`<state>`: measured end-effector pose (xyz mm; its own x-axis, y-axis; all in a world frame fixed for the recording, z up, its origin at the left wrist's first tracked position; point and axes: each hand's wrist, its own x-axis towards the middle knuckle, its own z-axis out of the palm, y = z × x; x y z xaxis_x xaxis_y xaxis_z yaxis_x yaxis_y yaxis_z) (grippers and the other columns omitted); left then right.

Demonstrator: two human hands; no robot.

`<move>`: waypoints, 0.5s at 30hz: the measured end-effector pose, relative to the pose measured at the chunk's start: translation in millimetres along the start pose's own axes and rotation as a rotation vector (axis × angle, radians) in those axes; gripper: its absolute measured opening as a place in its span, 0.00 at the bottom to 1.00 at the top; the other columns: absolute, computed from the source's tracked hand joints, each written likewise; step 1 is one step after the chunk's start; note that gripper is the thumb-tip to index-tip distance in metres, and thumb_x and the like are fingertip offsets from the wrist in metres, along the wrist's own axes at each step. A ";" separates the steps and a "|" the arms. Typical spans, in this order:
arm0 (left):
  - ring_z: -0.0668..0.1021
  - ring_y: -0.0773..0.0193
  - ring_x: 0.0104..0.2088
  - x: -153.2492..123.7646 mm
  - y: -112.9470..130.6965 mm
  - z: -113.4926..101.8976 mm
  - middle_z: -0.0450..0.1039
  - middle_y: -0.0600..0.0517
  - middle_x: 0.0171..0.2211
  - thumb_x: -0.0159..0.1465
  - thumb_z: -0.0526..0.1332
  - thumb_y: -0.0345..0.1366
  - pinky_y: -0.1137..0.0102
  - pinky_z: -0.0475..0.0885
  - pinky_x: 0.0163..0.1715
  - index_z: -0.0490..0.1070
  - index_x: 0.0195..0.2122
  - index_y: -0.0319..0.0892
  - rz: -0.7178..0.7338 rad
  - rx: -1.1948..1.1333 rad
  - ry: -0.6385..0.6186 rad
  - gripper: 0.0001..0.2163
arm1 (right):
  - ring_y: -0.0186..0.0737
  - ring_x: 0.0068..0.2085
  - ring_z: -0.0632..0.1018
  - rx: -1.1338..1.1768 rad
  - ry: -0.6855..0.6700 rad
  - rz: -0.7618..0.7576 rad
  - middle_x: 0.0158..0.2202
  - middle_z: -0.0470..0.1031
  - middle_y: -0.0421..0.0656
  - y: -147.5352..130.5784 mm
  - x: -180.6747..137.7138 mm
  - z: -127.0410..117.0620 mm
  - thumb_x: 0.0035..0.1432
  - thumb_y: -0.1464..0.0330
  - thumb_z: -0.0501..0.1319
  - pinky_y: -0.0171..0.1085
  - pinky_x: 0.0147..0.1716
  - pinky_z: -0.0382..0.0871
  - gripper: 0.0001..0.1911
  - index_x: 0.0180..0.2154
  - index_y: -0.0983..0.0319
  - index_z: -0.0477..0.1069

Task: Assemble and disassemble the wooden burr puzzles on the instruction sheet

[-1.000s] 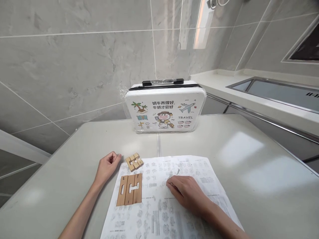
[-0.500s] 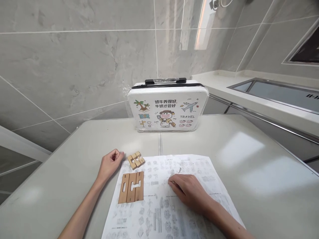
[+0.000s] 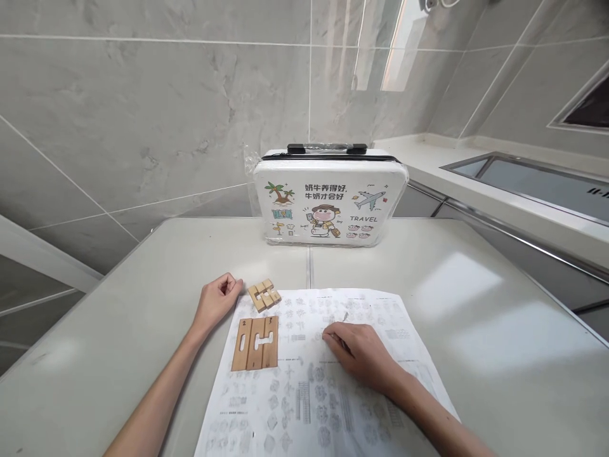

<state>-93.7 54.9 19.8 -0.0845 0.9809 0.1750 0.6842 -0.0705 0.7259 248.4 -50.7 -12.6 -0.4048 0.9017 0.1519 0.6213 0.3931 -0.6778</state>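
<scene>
My left hand [image 3: 219, 297] rests in a loose fist on the table, just left of a small wooden puzzle block [image 3: 264, 294] and apart from it; nothing shows in its fingers. That block is made of short notched bars and lies across the top left edge of a printed sheet [image 3: 304, 355]. Below it on the paper are longer notched wooden bars [image 3: 242, 362], laid side by side and numbered in black. On the middle of the sheet lies my right hand [image 3: 356, 349], fingers curled under; no object shows in it, though its underside is hidden.
A white case [image 3: 328, 209] with cartoon prints and a black handle, wrapped in clear plastic, stands at the back of the pale table [image 3: 476, 355]. Behind it is a grey tiled wall [image 3: 157, 127]. A white counter [image 3: 533, 203] with a glass-topped panel runs along the right.
The view has shifted slightly, so the case appears further right and the paper a little higher. Both hands stay in place beside the same wooden bars.
</scene>
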 end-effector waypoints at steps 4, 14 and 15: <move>0.60 0.66 0.26 -1.0 0.4 0.5 0.54 0.59 0.22 0.64 0.60 0.46 0.71 0.57 0.29 0.53 0.24 0.45 0.011 0.003 -0.003 0.19 | 0.40 0.30 0.78 -0.007 0.004 0.022 0.31 0.81 0.40 -1.1 1.0 0.2 0.77 0.66 0.52 0.38 0.31 0.67 0.14 0.40 0.58 0.74; 0.60 0.67 0.24 -4.4 -4.6 1.6 0.55 0.59 0.21 0.65 0.60 0.45 0.70 0.58 0.28 0.54 0.24 0.46 0.056 0.037 0.014 0.18 | 0.41 0.29 0.79 -0.019 0.013 0.018 0.29 0.80 0.40 -1.2 -0.4 2.2 0.78 0.63 0.50 0.38 0.31 0.66 0.17 0.40 0.57 0.75; 0.61 0.66 0.24 -5.4 -3.9 2.0 0.55 0.59 0.21 0.66 0.60 0.46 0.70 0.58 0.28 0.55 0.24 0.46 0.060 0.037 0.019 0.18 | 0.41 0.29 0.78 -0.020 0.014 0.021 0.29 0.80 0.40 -1.4 -0.5 2.4 0.78 0.63 0.51 0.38 0.31 0.66 0.16 0.40 0.57 0.75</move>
<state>-94.5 50.1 14.7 -0.0564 0.9714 0.2305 0.7147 -0.1219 0.6887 246.1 -52.1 -13.5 -0.3824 0.9120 0.1484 0.6429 0.3780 -0.6662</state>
